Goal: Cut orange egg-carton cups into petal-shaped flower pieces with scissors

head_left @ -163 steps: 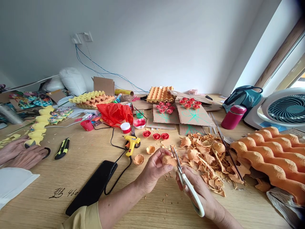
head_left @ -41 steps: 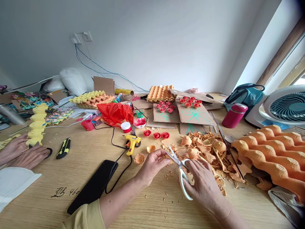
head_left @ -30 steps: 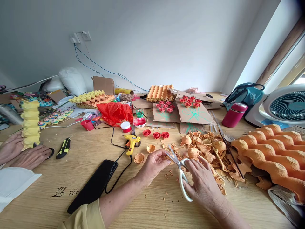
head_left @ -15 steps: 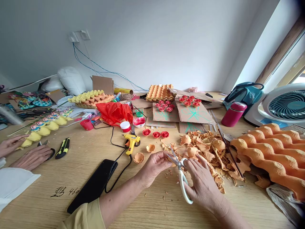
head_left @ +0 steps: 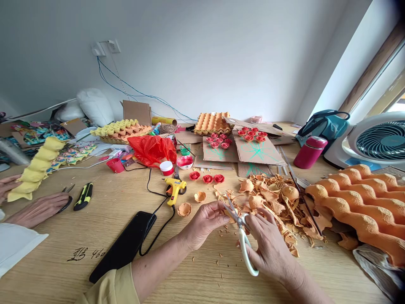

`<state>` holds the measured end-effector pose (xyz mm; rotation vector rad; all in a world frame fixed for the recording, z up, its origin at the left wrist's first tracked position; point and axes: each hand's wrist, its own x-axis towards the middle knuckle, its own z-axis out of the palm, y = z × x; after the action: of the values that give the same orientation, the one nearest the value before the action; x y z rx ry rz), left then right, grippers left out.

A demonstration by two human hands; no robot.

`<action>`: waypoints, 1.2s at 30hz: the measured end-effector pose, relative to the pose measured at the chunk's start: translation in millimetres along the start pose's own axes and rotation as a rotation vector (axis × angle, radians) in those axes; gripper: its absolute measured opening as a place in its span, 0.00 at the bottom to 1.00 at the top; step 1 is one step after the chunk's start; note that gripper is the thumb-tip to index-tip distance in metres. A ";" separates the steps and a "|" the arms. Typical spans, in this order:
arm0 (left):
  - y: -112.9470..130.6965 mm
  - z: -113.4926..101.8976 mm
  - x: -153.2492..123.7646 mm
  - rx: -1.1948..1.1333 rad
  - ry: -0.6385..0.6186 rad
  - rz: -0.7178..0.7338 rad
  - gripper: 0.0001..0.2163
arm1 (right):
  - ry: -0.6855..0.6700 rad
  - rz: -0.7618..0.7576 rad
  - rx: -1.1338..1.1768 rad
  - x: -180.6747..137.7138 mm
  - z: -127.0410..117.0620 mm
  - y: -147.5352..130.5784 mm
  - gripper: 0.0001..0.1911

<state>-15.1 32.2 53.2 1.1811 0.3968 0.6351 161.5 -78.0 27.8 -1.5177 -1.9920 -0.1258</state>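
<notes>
My left hand (head_left: 204, 223) pinches a small orange egg-carton piece (head_left: 228, 214) just above the wooden table (head_left: 104, 219). My right hand (head_left: 268, 247) grips white-handled scissors (head_left: 243, 238), whose blades point up at that piece. A heap of orange carton scraps (head_left: 275, 202) lies just beyond my right hand. Two cut orange cups (head_left: 184, 209) sit left of my left hand, and three red paper roses (head_left: 207, 178) lie behind them.
A yellow glue gun (head_left: 174, 188) with black cord and a black phone (head_left: 123, 247) lie to the left. Orange egg trays (head_left: 360, 202) fill the right side. Another person's hands (head_left: 34, 209) hold a yellow carton strip (head_left: 34, 166) at far left, beside a utility knife (head_left: 82, 196).
My scissors have swung from pointing left to pointing upright at the pinched piece. The other person's yellow strip has been lifted, laid down and raised again at the far left.
</notes>
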 end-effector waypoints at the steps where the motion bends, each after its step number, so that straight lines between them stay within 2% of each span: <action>1: 1.2 0.2 0.0 0.004 0.001 0.001 0.10 | 0.001 -0.004 0.005 0.0 -0.3 -0.1 0.09; 7: 11.8 0.8 0.2 0.075 -0.035 0.025 0.09 | -0.005 -0.027 0.010 -0.7 -2.1 1.3 0.10; 17: 19.6 3.9 -0.8 0.295 -0.029 0.062 0.07 | -0.026 -0.011 -0.046 2.1 -4.4 -0.5 0.09; 28: 24.7 1.8 0.1 0.334 -0.074 0.083 0.06 | -0.038 -0.014 0.009 0.3 -6.9 -1.0 0.10; 36: 28.9 -2.7 0.9 0.603 -0.060 0.226 0.03 | -0.044 -0.004 -0.040 2.4 -8.8 -1.2 0.13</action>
<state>-23.2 41.5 79.4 1.8346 0.4210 0.6953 163.7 -80.2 36.5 -1.5537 -2.0380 -0.1356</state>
